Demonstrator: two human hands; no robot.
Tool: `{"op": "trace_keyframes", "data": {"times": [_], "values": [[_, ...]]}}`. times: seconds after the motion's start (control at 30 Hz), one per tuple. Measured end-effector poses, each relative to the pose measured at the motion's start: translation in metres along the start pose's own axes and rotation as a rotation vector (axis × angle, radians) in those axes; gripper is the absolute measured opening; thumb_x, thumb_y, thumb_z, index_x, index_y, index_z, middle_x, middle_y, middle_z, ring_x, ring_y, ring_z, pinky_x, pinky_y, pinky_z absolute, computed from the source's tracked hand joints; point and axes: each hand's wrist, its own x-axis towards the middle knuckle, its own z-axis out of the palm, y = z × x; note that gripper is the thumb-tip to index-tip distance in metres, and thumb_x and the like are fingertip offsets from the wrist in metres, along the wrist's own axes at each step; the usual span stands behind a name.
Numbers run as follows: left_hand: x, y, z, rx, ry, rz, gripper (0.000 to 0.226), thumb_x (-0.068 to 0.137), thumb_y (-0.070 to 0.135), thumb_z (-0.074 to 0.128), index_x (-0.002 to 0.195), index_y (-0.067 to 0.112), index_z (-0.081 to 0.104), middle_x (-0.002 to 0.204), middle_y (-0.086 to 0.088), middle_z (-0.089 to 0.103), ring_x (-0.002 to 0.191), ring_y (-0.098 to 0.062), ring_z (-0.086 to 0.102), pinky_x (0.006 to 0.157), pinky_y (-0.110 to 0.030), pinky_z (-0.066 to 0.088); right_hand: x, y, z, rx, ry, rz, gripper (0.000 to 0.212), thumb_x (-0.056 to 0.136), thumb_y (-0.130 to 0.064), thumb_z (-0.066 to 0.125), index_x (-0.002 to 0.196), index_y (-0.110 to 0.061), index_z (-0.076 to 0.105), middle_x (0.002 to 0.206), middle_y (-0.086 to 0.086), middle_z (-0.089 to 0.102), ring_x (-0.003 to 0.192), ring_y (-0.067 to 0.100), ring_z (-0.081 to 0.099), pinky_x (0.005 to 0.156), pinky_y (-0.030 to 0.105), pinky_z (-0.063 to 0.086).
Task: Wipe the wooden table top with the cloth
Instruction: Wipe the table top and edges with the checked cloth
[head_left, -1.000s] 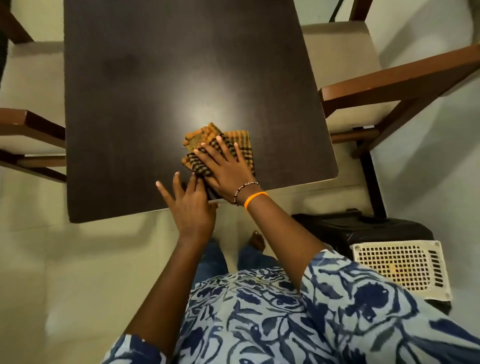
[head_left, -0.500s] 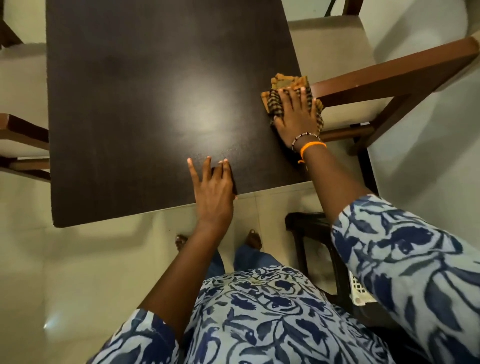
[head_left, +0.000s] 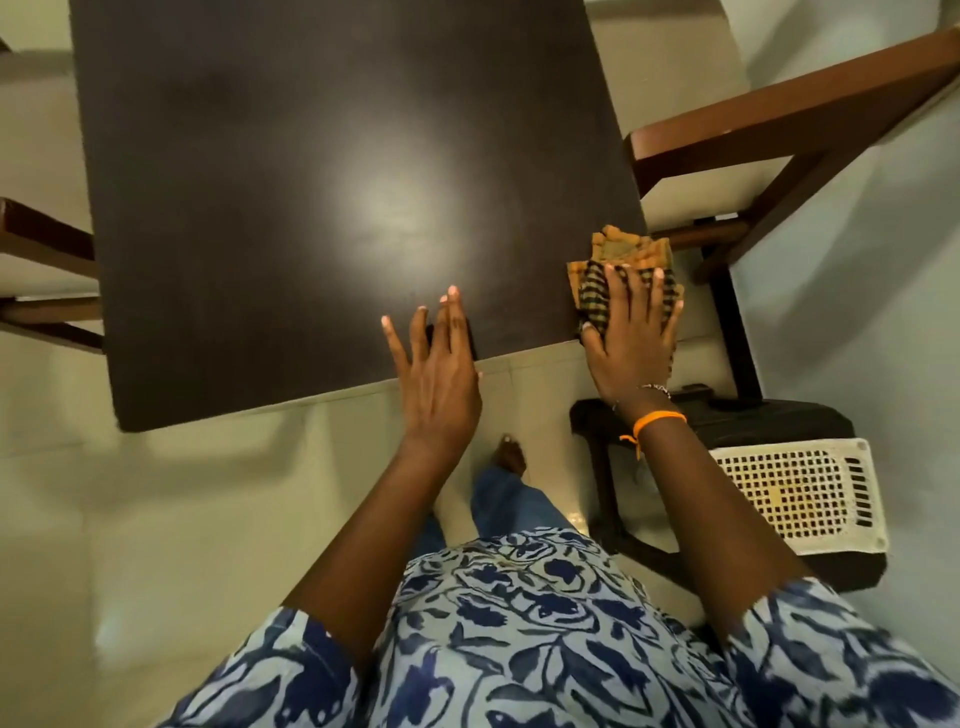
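A dark brown wooden table top (head_left: 260, 208) fills the upper left, with a bright glare patch near its middle. A folded cloth (head_left: 618, 260), orange with a black check, lies at the table's near right corner and partly overhangs the edge. My right hand (head_left: 631, 332) presses flat on the cloth with fingers spread. My left hand (head_left: 441, 364) rests on the near edge of the table, fingers apart, holding nothing.
A wooden chair (head_left: 779, 119) with a pale seat stands right of the table. Another chair frame (head_left: 41, 260) is at the left. A black stool (head_left: 727, 426) carrying a white perforated basket (head_left: 795, 493) sits on the tiled floor at the right. My foot (head_left: 511, 457) is below the table edge.
My right hand has slid the cloth along the right edge toward me, down to the near right corner. My left hand stays on the near edge.
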Motion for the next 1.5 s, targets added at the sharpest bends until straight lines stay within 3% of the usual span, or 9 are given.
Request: {"op": "trace_keyframes", "data": {"times": [0.1, 0.37, 0.5, 0.7, 0.9, 1.07, 1.2, 1.43, 1.5], "values": [[-0.027, -0.031, 0.004, -0.014, -0.006, -0.054, 0.090, 0.080, 0.017, 0.066, 0.149, 0.006, 0.008, 0.158, -0.010, 0.015, 0.144, -0.034, 0.015, 0.109, -0.056, -0.012, -0.016, -0.037, 0.011, 0.023, -0.015, 0.027, 0.073, 0.083, -0.037, 0.049, 0.147, -0.016, 0.021, 0.155, 0.011, 0.020, 0.145, 0.036, 0.003, 0.113, 0.057, -0.003], [-0.089, -0.141, 0.004, -0.077, -0.105, -0.339, 0.085, 0.087, 0.014, 0.057, 0.149, 0.004, -0.001, 0.159, -0.007, -0.001, 0.146, -0.034, -0.004, 0.110, -0.060, -0.011, -0.073, -0.205, 0.055, 0.017, -0.184, -0.290, 0.091, 0.075, -0.032, 0.063, 0.149, -0.018, 0.010, 0.157, 0.010, 0.010, 0.144, 0.036, -0.005, 0.112, 0.055, -0.009], [-0.108, -0.191, 0.005, -0.118, -0.068, -0.448, 0.085, 0.085, 0.006, 0.056, 0.148, 0.004, -0.001, 0.159, -0.007, 0.003, 0.145, -0.035, -0.004, 0.110, -0.061, -0.008, -0.101, -0.294, 0.083, -0.046, -0.294, -0.500, 0.085, 0.082, -0.026, 0.057, 0.149, -0.017, 0.005, 0.158, 0.009, 0.004, 0.144, 0.036, -0.008, 0.113, 0.055, -0.007], [-0.138, -0.246, 0.004, -0.157, -0.024, -0.591, 0.079, 0.083, -0.002, 0.054, 0.148, 0.004, 0.009, 0.157, -0.010, 0.014, 0.145, -0.034, 0.000, 0.111, -0.061, -0.008, -0.128, -0.385, 0.119, -0.160, -0.404, -0.797, 0.063, 0.098, -0.041, 0.032, 0.149, -0.020, 0.001, 0.159, 0.005, 0.000, 0.145, 0.032, -0.009, 0.115, 0.053, -0.002], [-0.126, -0.243, 0.003, -0.147, -0.014, -0.415, 0.073, 0.083, 0.000, 0.055, 0.147, 0.007, 0.020, 0.153, -0.010, 0.027, 0.144, -0.036, 0.004, 0.111, -0.061, -0.007, -0.109, -0.328, 0.103, -0.142, -0.283, -0.880, 0.080, 0.084, -0.007, 0.052, 0.149, -0.026, 0.009, 0.158, -0.001, 0.009, 0.146, 0.027, -0.002, 0.115, 0.051, 0.000], [-0.100, -0.202, 0.000, -0.243, 0.095, -0.087, 0.060, 0.076, 0.003, 0.064, 0.132, 0.016, 0.050, 0.130, -0.007, 0.055, 0.134, -0.035, 0.033, 0.111, -0.062, 0.005, -0.086, -0.232, 0.077, -0.096, -0.147, -0.673, 0.084, 0.073, 0.002, 0.057, 0.145, -0.028, 0.027, 0.153, 0.000, 0.029, 0.144, 0.029, 0.016, 0.112, 0.056, 0.013], [-0.078, -0.160, -0.003, -0.303, 0.147, 0.114, 0.042, 0.075, 0.006, 0.065, 0.114, 0.019, 0.063, 0.114, -0.003, 0.062, 0.124, -0.029, 0.040, 0.112, -0.057, 0.009, -0.065, -0.146, 0.045, -0.125, -0.121, -0.432, 0.086, 0.074, 0.004, 0.054, 0.146, -0.031, 0.022, 0.155, -0.004, 0.022, 0.145, 0.026, 0.009, 0.112, 0.056, 0.013], [-0.054, -0.072, -0.014, -0.367, 0.028, 0.257, 0.028, 0.082, 0.012, 0.062, 0.107, 0.023, 0.067, 0.111, 0.003, 0.064, 0.116, -0.022, 0.050, 0.116, -0.049, 0.005, -0.028, -0.041, -0.002, -0.109, -0.175, -0.190, 0.094, 0.073, 0.006, 0.058, 0.145, -0.036, 0.016, 0.155, -0.010, 0.014, 0.146, 0.020, -0.002, 0.112, 0.058, 0.011], [-0.051, -0.047, -0.015, -0.414, -0.035, 0.297, 0.027, 0.084, 0.013, 0.061, 0.109, 0.023, 0.066, 0.113, 0.003, 0.062, 0.117, -0.019, 0.050, 0.115, -0.042, 0.016, -0.021, -0.018, -0.014, -0.050, -0.149, -0.155, 0.090, 0.072, 0.006, 0.061, 0.144, -0.034, 0.024, 0.153, -0.006, 0.022, 0.146, 0.023, 0.005, 0.112, 0.058, 0.016]]}}
